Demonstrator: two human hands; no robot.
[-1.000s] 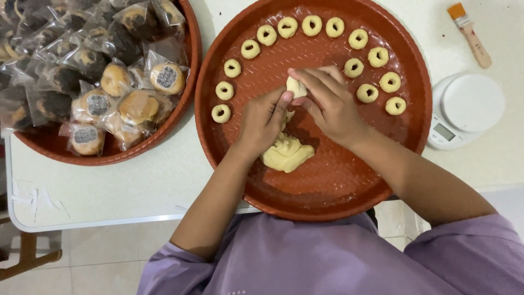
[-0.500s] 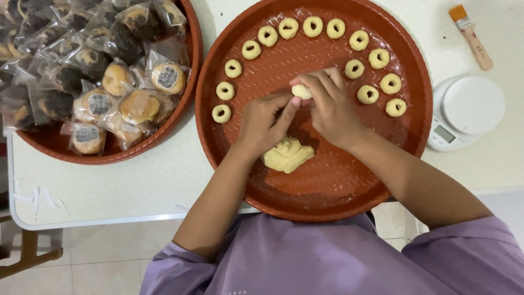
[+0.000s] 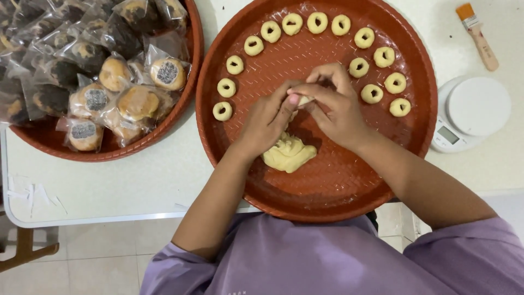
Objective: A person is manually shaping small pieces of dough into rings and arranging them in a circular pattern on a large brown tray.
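A round brown woven tray (image 3: 327, 186) lies on the white table in front of me. Both hands meet above its middle, pinching a small pale dough piece (image 3: 303, 100), mostly hidden by fingers. My left hand (image 3: 266, 121) closes on it from the left, my right hand (image 3: 334, 104) from the right. A lump of yellow dough (image 3: 288, 154) rests on the tray just below the hands. Several small ring-shaped dough pieces (image 3: 317, 22) line the tray's far rim in an arc.
A second brown tray (image 3: 180, 104) at the left holds several wrapped pastries (image 3: 167, 73). A white kitchen scale (image 3: 472, 112) stands right of the main tray, with an orange-bristled pastry brush (image 3: 477, 36) beyond it. The table's front edge (image 3: 109, 218) runs near my body.
Both hands stay over the tray's middle, working the small dough piece; fingers have closed more tightly around it so less of it shows. Nothing else moved.
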